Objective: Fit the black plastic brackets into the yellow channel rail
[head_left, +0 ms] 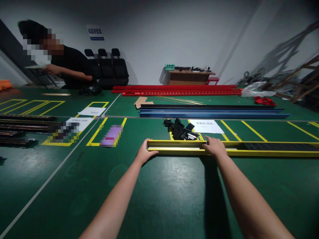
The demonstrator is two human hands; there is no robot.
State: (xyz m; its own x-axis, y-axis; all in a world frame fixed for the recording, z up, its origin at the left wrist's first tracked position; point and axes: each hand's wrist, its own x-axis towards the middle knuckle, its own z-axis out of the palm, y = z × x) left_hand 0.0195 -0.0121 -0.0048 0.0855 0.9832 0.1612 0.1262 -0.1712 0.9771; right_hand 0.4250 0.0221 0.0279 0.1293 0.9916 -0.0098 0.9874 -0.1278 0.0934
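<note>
A long yellow channel (179, 152) lies across the green surface, its trough facing up. Around its left end my left hand (145, 152) is closed, thumb on the near edge and fingers at the far edge. Farther right, my right hand (214, 146) reaches over the channel with its fingertips inside the trough, at a small dark piece I cannot make out clearly. A long black strip (279, 146) lies inside the channel's right part. Just beyond the channel is a pile of black parts (178, 129), beside a white printed sheet (206, 126).
Blue and black profiles (214, 114) lie beyond the pile, with red profiles (179, 89) farther back. Dark bars (25, 126) and a purple item (112, 135) are at left. A person in black (74, 61) is at the back left.
</note>
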